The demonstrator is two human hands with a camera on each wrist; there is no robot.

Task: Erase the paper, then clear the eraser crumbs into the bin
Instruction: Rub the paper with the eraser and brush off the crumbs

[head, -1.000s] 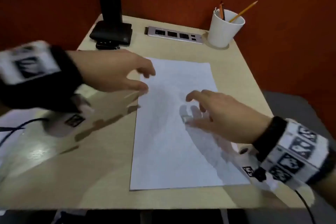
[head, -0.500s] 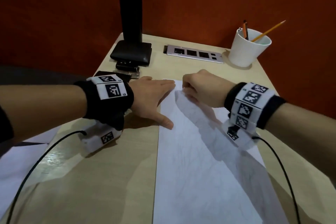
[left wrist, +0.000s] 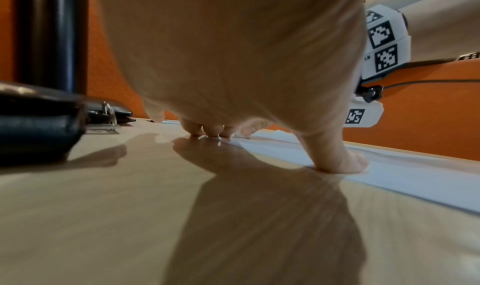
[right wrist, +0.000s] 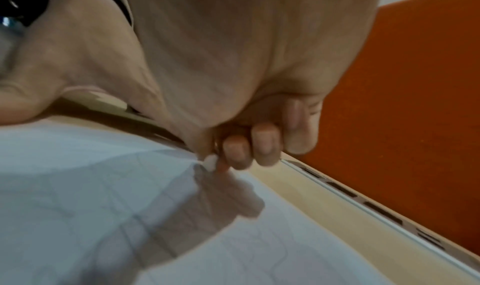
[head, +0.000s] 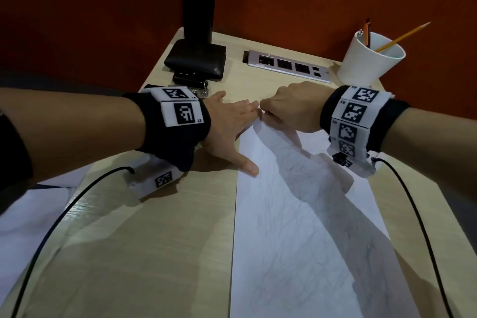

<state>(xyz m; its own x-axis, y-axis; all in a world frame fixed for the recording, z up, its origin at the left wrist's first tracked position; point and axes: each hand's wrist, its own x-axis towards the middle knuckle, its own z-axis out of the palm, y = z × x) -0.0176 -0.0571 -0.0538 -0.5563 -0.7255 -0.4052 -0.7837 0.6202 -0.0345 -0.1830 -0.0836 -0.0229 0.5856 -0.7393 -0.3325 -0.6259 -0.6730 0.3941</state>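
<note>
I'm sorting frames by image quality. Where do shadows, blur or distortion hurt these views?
Head view: sharp, but arm shadows darken the paper and wide-angle bends the table edges. Left wrist view: the left hand casts a long shadow. Right wrist view: soft with motion blur; the right hand shades the faint pencil lines.
</note>
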